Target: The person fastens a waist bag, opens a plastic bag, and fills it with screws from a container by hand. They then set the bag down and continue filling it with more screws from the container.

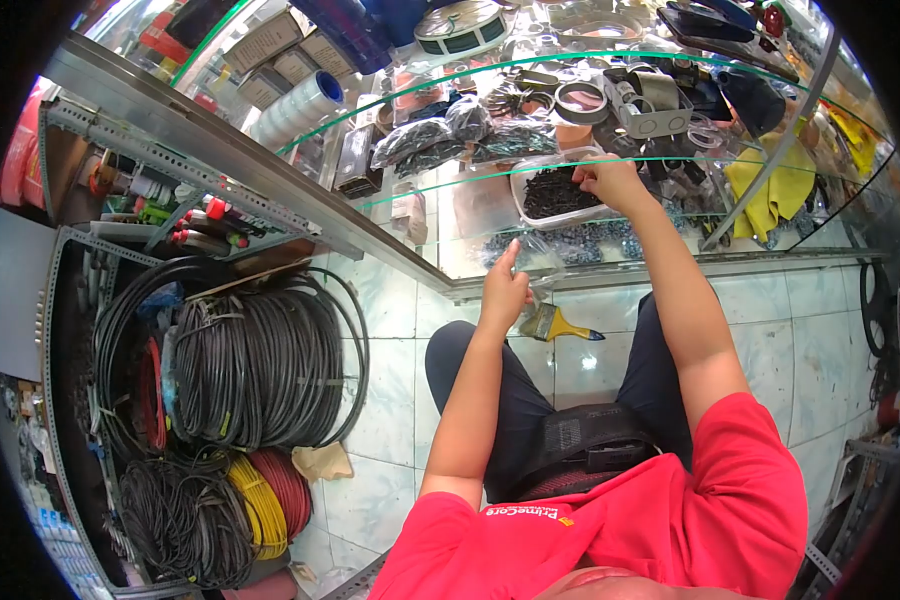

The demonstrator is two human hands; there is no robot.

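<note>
Right hand [610,180] grips the tub [560,195] rim; left hand [505,290] below it, finger extended, beside brush [555,323]; tub contents indistinct.

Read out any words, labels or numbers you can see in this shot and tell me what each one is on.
"PrimeCare", seen upside down, on the chest of the red shirt; it is small, so the spelling is uncertain.
Printing on the cardboard boxes on the upper glass shelf: too small and blurred to read.
Labels on the small bottles in the metal rack: too small to read.
Nothing else carries readable text.
</note>
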